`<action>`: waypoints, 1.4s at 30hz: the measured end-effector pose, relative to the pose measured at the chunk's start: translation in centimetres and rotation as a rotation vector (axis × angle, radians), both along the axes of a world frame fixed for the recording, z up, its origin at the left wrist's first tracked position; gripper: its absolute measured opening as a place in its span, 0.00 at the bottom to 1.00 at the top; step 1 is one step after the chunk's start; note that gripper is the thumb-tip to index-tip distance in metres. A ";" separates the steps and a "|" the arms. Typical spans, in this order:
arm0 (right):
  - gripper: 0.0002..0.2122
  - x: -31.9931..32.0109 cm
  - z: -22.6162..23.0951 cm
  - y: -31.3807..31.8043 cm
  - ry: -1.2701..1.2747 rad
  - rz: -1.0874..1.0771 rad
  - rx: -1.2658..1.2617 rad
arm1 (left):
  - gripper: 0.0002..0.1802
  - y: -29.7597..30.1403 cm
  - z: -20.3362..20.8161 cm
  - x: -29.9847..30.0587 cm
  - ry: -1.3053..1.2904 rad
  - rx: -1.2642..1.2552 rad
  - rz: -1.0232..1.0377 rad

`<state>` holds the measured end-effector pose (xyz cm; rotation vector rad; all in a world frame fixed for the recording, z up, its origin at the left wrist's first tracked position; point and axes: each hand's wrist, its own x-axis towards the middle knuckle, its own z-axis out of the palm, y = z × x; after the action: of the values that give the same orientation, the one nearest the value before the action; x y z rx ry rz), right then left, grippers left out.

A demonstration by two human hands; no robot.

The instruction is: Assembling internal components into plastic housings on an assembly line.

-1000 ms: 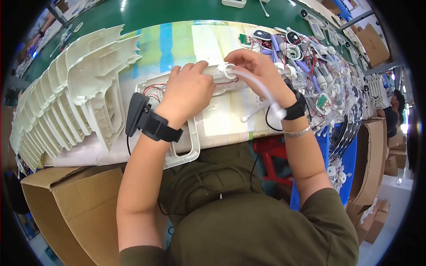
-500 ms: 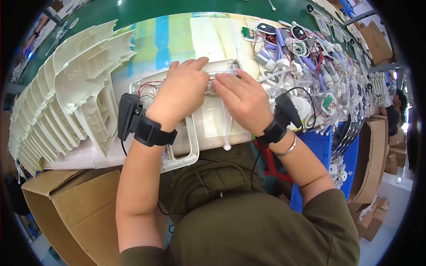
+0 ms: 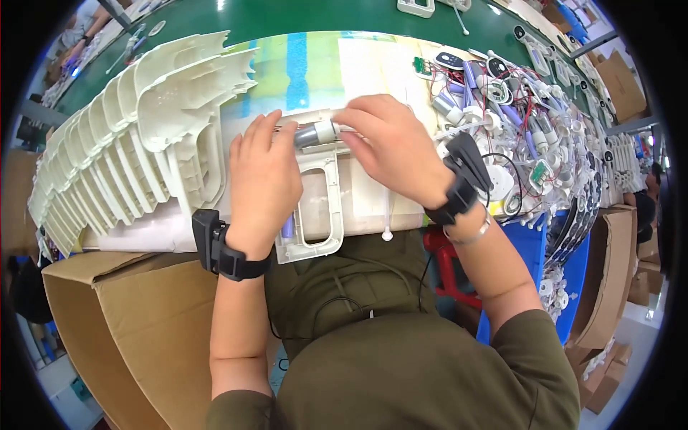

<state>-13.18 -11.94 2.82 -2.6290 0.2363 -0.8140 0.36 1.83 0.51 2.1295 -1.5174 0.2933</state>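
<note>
housing stack (image 3: 136, 136) left | handled shell (image 3: 315, 208) centre | wired parts (image 3: 523, 136) right | carton (image 3: 122, 322) below-left

At your left, a row of white ribbed plastic housings (image 3: 122, 143) fills the upper left of the frame. Below it, at lower left, you have an open cardboard box (image 3: 136, 322). At upper right lies a heap of small wired parts (image 3: 530, 136). A green belt (image 3: 287, 18) runs across the top.

Left hand (image 3: 264, 179) covers the white housing (image 3: 319, 208) beneath it; right hand (image 3: 390, 147) hides the grey cylinder's (image 3: 315, 133) far end.
</note>
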 end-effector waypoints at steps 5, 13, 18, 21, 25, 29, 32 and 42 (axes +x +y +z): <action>0.12 2.4 -1.8 -2.0 0.234 0.097 -0.117 | 0.19 -0.2 -0.4 0.5 -0.129 0.026 0.019; 0.09 2.2 -2.3 -1.9 0.030 0.000 0.317 | 0.18 -1.5 0.6 0.6 -0.008 0.028 0.072; 0.11 2.4 -2.0 -2.1 -0.030 -0.085 0.509 | 0.14 -1.6 0.1 0.2 -0.228 -0.058 0.051; 0.11 2.3 -2.1 -2.1 -0.006 -0.102 0.521 | 0.12 -1.9 -0.7 0.3 -0.249 -0.004 0.065; 0.11 2.4 -2.0 -2.1 -0.016 -0.110 0.529 | 0.08 -3.2 0.3 0.4 -0.171 0.232 0.180; 0.12 2.4 -1.9 -2.0 0.018 -0.110 0.621 | 0.07 -2.7 -1.1 0.9 -0.153 0.034 0.154; 0.12 1.9 -2.4 -2.1 0.043 -0.079 0.641 | 0.06 -1.5 -0.9 0.7 0.250 -0.139 0.020; 0.10 1.8 -3.3 -1.8 0.016 0.031 0.362 | 0.06 -0.3 -0.7 1.2 0.102 0.037 -0.063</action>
<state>-11.37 -13.75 -0.52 -2.2945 0.3148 -0.6687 1.51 1.56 -0.21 2.0871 -1.5391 0.1334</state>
